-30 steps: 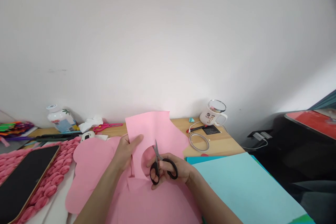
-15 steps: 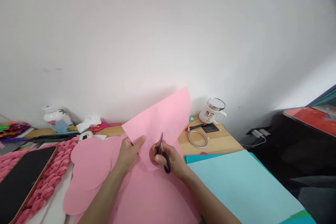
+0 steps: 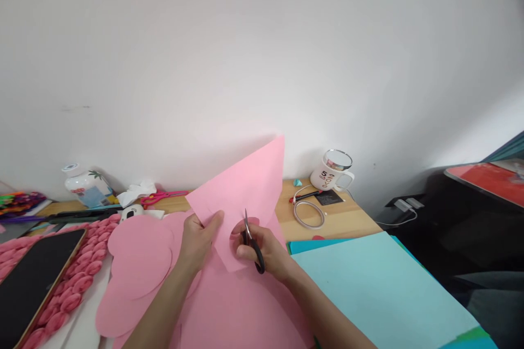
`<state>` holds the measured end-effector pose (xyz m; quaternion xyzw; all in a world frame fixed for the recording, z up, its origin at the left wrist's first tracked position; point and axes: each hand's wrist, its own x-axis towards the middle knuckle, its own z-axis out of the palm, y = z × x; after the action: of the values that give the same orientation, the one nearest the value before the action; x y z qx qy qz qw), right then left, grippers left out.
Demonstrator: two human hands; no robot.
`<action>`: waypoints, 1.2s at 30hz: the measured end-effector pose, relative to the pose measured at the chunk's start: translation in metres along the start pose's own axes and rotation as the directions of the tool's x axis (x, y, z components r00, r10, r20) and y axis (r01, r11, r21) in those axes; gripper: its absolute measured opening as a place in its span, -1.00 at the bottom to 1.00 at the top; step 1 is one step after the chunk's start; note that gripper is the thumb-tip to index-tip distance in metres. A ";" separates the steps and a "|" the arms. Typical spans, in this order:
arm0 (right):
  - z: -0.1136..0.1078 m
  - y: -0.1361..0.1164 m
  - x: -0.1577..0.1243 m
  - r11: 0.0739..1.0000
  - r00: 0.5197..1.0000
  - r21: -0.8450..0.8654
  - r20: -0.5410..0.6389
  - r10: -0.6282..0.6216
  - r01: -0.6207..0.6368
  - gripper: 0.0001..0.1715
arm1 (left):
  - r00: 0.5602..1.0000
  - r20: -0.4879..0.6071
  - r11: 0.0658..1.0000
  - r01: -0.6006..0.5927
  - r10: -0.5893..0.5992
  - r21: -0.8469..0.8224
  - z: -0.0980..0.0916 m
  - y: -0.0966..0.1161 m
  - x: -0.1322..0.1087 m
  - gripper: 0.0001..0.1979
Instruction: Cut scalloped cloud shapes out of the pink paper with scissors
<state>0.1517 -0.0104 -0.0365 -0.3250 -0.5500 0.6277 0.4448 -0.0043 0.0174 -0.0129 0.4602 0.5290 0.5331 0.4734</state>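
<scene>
A sheet of pink paper [image 3: 245, 180] is raised and tilted in front of me, with a curved cut opening in its lower part. My left hand [image 3: 199, 237] pinches its left edge, thumb on the near face. In my right hand [image 3: 266, 253] is a pair of scissors [image 3: 256, 253] with black handles, blades pointing up at the cut. The fingers of that hand lie partly within the opening. Below both hands lies more pink paper [image 3: 241, 311], and to its left are cut pink shapes with rounded lobes [image 3: 141, 251].
Light blue paper [image 3: 376, 289] lies at the right, behind it a coiled cable [image 3: 309, 215] and a white mug [image 3: 331, 172]. At the left are a phone [image 3: 39, 278] on a pink chunky-knit mat [image 3: 84, 283], a white bottle [image 3: 88, 185] and pink scissors [image 3: 164, 196].
The pink sheet has turned and shifted a little left, its top corner now more pointed. My right hand and the scissors have moved slightly left, with the blades tilted more to the left.
</scene>
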 end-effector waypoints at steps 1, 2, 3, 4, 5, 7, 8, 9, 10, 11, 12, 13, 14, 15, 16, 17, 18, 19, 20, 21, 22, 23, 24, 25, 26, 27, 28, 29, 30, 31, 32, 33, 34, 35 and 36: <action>0.000 0.000 0.000 1.000 1.000 0.011 -0.021 -0.010 0.010 -0.60 | 1.000 0.017 1.000 0.002 -0.002 0.003 0.001 0.001 -0.001 -0.73; -0.001 -0.001 0.000 1.000 0.999 0.019 -0.042 -0.024 0.025 -0.61 | 1.000 0.025 1.000 0.000 0.000 0.000 0.002 0.002 -0.003 -0.73; -0.002 -0.001 0.000 0.999 0.997 0.021 -0.060 -0.040 0.042 -0.61 | 1.000 0.030 1.000 -0.009 0.009 0.002 0.003 0.003 -0.004 -0.72; -0.002 -0.001 0.000 0.998 0.996 0.017 -0.073 -0.057 0.058 -0.62 | 0.999 0.032 1.000 -0.021 0.021 0.013 0.003 0.004 -0.006 -0.71; -0.002 -0.001 0.000 0.997 0.994 0.010 -0.082 -0.070 0.071 -0.62 | 0.999 0.031 0.999 -0.035 0.034 0.035 0.004 0.005 -0.007 -0.71; -0.002 -0.001 0.000 0.997 0.994 -0.001 -0.079 -0.080 0.081 -0.63 | 0.999 0.021 0.992 -0.048 0.046 0.115 0.005 0.006 -0.008 -0.73; -0.001 -0.001 0.000 0.997 0.995 0.000 -0.067 -0.077 0.078 -0.63 | 0.999 0.015 0.986 -0.045 0.043 0.158 0.006 0.006 -0.009 -0.74; -0.001 -0.001 0.000 0.997 0.996 0.007 -0.052 -0.074 0.075 -0.63 | 0.999 0.013 0.981 -0.041 0.039 0.188 0.006 0.006 -0.009 -0.73; 0.000 0.000 0.001 0.997 0.997 0.018 -0.038 -0.073 0.074 -0.62 | 0.999 0.016 0.979 -0.037 0.034 0.200 0.006 0.005 -0.009 -0.73; 0.001 0.000 0.001 0.997 0.997 0.028 -0.031 -0.073 0.074 -0.62 | 0.999 0.023 0.980 -0.033 0.029 0.197 0.007 0.005 -0.008 -0.72; 0.001 -0.001 0.001 0.997 0.997 0.035 -0.033 -0.073 0.074 -0.62 | 0.999 0.033 0.983 -0.030 0.025 0.182 0.007 0.005 -0.008 -0.72; 0.001 -0.001 0.001 0.997 0.996 0.037 -0.045 -0.073 0.075 -0.62 | 0.999 0.040 0.986 -0.029 0.022 0.162 0.008 0.004 -0.009 -0.71; 0.001 -0.001 0.001 0.997 0.995 0.031 -0.064 -0.071 0.073 -0.61 | 0.999 0.042 0.989 -0.028 0.022 0.144 0.008 0.004 -0.009 -0.69; 0.001 -0.001 0.001 0.998 0.994 0.016 -0.083 -0.065 0.066 -0.60 | 0.999 0.043 0.991 -0.027 0.021 0.130 0.009 0.004 -0.009 -0.67; 0.001 -0.002 0.001 0.998 0.993 -0.006 -0.101 -0.058 0.057 -0.60 | 0.999 0.041 0.992 -0.026 0.021 0.122 0.009 0.004 -0.009 -0.65; 0.001 -0.002 0.001 0.998 0.992 -0.029 -0.116 -0.051 0.048 -0.59 | 0.999 0.043 0.993 -0.026 0.021 0.116 0.010 0.004 -0.010 -0.64; 0.001 -0.003 0.001 0.998 0.991 -0.049 -0.129 -0.046 0.040 -0.59 | 0.998 0.053 0.994 -0.027 0.021 0.106 0.010 0.004 -0.010 -0.62; 0.001 -0.003 0.001 0.998 0.989 -0.061 -0.140 -0.041 0.032 -0.59 | 0.997 0.072 0.995 -0.026 0.020 0.092 0.010 0.003 -0.009 -0.59; 0.001 -0.002 0.001 0.998 0.988 -0.065 -0.151 -0.035 0.025 -0.59 | 0.996 0.091 0.997 -0.024 0.017 0.074 0.010 0.003 -0.009 -0.57; 0.001 -0.002 0.001 0.998 0.986 -0.062 -0.162 -0.027 0.017 -0.60 | 0.994 0.110 0.998 -0.021 0.015 0.052 0.010 0.002 -0.008 -0.54; 0.001 -0.001 0.001 0.999 0.985 -0.053 -0.174 -0.019 0.010 -0.61 | 0.992 0.127 0.999 -0.016 0.012 0.030 0.009 0.001 -0.008 -0.52; 0.001 0.001 0.001 0.999 0.983 -0.042 -0.182 -0.010 0.003 -0.61 | 0.990 0.141 1.000 -0.009 0.008 0.008 0.009 0.000 -0.007 -0.50; 0.000 0.003 0.001 1.000 0.983 -0.028 -0.185 -0.003 -0.003 -0.61 | 0.988 0.152 1.000 0.000 0.002 -0.015 0.009 -0.001 -0.007 -0.48; 0.000 0.005 0.002 1.000 0.982 -0.012 -0.188 0.003 -0.005 -0.60 | 0.987 0.163 0.999 0.013 -0.007 -0.038 0.008 -0.002 -0.006 -0.46; -0.001 0.007 0.003 1.000 0.982 0.005 -0.189 0.010 -0.009 -0.60 | 0.984 0.176 0.998 0.026 -0.015 -0.061 0.008 -0.003 -0.006 -0.45; -0.001 0.010 0.004 1.000 0.981 0.021 -0.191 0.019 -0.015 -0.59 | 0.982 0.185 0.996 0.039 -0.023 -0.082 0.007 -0.003 -0.005 -0.44; -0.001 0.012 0.005 0.999 0.980 0.036 -0.198 0.028 -0.022 -0.58 | 0.981 0.190 0.994 0.049 -0.029 -0.099 0.007 -0.004 -0.004 -0.43; -0.001 0.014 0.005 0.998 0.977 0.049 -0.209 0.041 -0.031 -0.57 | 0.980 0.197 0.992 0.057 -0.034 -0.113 0.006 -0.005 -0.004 -0.42; -0.001 0.015 0.006 0.997 0.973 0.061 -0.224 0.051 -0.038 -0.57 | 0.979 0.203 0.991 0.063 -0.038 -0.120 0.005 -0.005 -0.003 -0.41; -0.001 0.016 0.007 0.996 0.971 0.076 -0.233 0.059 -0.042 -0.57 | 0.977 0.210 0.990 0.066 -0.040 -0.122 0.004 -0.005 -0.003 -0.41; 0.000 0.015 0.007 0.995 0.971 0.096 -0.233 0.062 -0.040 -0.57 | 0.974 0.221 0.990 0.067 -0.040 -0.120 0.003 -0.005 -0.003 -0.42; 0.001 0.014 0.006 0.992 0.973 0.118 -0.224 0.059 -0.033 -0.57 | 0.970 0.239 0.991 0.068 -0.039 -0.116 0.002 -0.004 -0.003 -0.43; 0.001 0.013 0.006 0.991 0.976 0.134 -0.212 0.051 -0.023 -0.58 | 0.965 0.259 0.991 0.068 -0.037 -0.112 0.002 -0.003 -0.003 -0.45; 0.001 0.011 0.005 0.990 0.979 0.140 -0.202 0.042 -0.014 -0.58 | 0.959 0.280 0.992 0.070 -0.037 -0.109 0.002 -0.003 -0.003 -0.46; 0.002 0.009 0.004 0.990 0.979 0.138 -0.200 0.032 -0.004 -0.58 | 0.954 0.297 0.991 0.074 -0.039 -0.107 0.001 -0.002 -0.004 -0.48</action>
<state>0.1470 -0.0075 -0.0446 -0.3605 -0.4546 0.6318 0.5139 -0.0023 0.0140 -0.0146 0.4904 0.4337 0.4750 0.5881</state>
